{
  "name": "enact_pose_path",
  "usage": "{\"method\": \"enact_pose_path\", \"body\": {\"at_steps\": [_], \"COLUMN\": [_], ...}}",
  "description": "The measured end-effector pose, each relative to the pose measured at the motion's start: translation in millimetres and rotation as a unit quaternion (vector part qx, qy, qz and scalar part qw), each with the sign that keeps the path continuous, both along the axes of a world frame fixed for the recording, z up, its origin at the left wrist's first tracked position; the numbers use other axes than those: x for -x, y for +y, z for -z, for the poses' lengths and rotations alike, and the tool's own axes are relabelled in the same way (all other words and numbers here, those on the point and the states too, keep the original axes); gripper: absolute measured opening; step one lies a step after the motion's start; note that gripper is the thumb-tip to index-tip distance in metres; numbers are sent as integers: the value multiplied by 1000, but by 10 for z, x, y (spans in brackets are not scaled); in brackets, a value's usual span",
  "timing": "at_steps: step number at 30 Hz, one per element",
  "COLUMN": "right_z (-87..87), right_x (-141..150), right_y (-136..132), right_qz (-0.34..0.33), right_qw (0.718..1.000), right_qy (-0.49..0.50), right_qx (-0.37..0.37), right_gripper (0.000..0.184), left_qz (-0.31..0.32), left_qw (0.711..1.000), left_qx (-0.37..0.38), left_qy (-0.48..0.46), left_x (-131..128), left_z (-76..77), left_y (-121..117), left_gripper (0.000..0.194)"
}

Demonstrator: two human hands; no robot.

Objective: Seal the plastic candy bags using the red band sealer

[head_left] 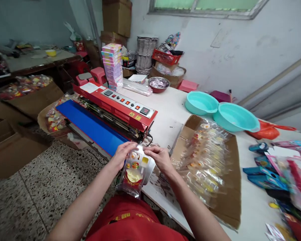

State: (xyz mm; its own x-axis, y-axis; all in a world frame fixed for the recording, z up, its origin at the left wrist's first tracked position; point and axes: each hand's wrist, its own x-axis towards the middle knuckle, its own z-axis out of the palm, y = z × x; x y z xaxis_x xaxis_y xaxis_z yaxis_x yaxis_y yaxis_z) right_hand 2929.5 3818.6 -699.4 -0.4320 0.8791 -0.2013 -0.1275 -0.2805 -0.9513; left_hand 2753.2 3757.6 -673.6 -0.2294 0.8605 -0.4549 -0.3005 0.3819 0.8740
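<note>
Between my two hands hangs a clear plastic bag (134,175) with small toy food pieces in it: an egg shape, a yellow square and a red packet shape. My left hand (124,154) pinches the bag's upper left edge, and my right hand (160,159) pinches near its upper right corner. Just beyond my left hand is the end of a red band sealing machine (122,103) with a blue conveyor belt (90,124). To the right of my right hand, a cardboard tray (232,187) holds rows of similar filled clear bags (205,154).
Two turquoise basins (237,117) stand behind the tray. A stack of pastel boxes (112,67) and a metal bowl (158,84) sit at the back. Blue and pink packages (266,177) lie at the right. Open cartons (27,144) with bagged goods stand on the floor at left.
</note>
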Motion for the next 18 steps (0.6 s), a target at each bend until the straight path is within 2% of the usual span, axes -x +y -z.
{"method": "enact_pose_path", "body": {"at_steps": [4,9,12,15,18], "right_z": [171,462,605,707,790], "right_x": [13,31,104,199,299], "right_y": [145,234,245,283,385], "right_qz": [47,136,184,216,231], "right_qw": [998,988,979,968,960], "right_qy": [-27,-49,-51,-19,6], "right_qx": [29,62,76,127,161], "right_gripper": [33,37,38,46,53], "left_qz": [4,-29,-38,-19,6], "left_qw": [998,997,995,993,989], "left_qx": [56,50,71,111,149], "left_qy": [13,57,59,41,20], "left_x": [13,-29,-40,55,235], "left_z": [163,555,733,789,752], "left_y": [393,662,804,897,909], "left_gripper": [40,41,40,40,43]}}
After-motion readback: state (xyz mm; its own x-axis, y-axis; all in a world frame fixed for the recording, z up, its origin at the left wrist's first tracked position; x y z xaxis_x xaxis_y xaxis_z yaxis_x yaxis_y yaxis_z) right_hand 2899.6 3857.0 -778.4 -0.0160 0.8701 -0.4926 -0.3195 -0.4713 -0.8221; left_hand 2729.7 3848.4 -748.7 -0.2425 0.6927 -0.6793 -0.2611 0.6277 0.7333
